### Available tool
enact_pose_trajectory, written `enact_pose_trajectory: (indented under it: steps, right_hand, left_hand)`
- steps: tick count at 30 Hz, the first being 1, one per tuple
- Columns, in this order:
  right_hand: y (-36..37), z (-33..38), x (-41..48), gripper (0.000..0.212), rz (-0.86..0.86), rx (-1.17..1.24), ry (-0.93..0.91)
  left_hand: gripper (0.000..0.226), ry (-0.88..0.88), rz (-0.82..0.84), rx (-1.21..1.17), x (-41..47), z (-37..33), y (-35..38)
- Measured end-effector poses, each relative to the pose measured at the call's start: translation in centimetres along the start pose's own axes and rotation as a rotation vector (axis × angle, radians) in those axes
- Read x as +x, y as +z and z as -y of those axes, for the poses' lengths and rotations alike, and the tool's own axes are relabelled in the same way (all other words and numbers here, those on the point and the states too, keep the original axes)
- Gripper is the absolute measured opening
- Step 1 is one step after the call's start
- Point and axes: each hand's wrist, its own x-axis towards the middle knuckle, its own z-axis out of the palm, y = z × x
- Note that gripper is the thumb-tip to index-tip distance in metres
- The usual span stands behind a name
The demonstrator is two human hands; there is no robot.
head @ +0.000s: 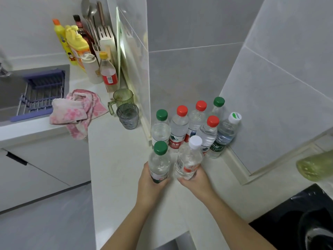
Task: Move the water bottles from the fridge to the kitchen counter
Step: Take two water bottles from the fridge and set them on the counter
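The water bottles (179,127) are made of clear, glossy plastic — the counter (117,159) is finished smooth and pale, the towel (77,109) is soft cloth.

Walls: large pale grey matte wall tiles (189,24) with thin white grout lines, meeting in a corner | Counter: smooth white L-shaped kitchen countertop (117,159) | Cabinets: flat white cabinet doors (41,177) beneath it, one with a short black handle (16,158) | Sink: recessed grey sink basin (10,94), far left | Floor: glossy grey floor tiles (45,231) | Light: soft, even.
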Motion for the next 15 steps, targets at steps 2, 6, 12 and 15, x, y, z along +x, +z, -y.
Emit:
enact_pose_trajectory:
  steps: [2,6,12,15]
  right_hand:
    - [0.4,0.0,-0.3,0.058,-0.035,-0.015,0.002]
    - [1.7,0.1,-1.5,0.063,-0.270,-0.241,-0.060]
    - [2.2,0.0,0.3,0.069,-0.349,-0.139,0.008]
    - [2.2,-0.1,1.4,0.066,-0.382,-0.139,-0.032]
  left_hand:
    - [0.062,0.023,0.046,0.041,0.1,0.3,-0.6]
    - [0.052,0.033,0.098,0.106,0.3,1.2,-1.8]
    - [0.050,0.034,0.076,0.113,1.9,0.9,-0.2]
    - [0.052,0.042,0.033,0.123,2.7,0.8,1.0]
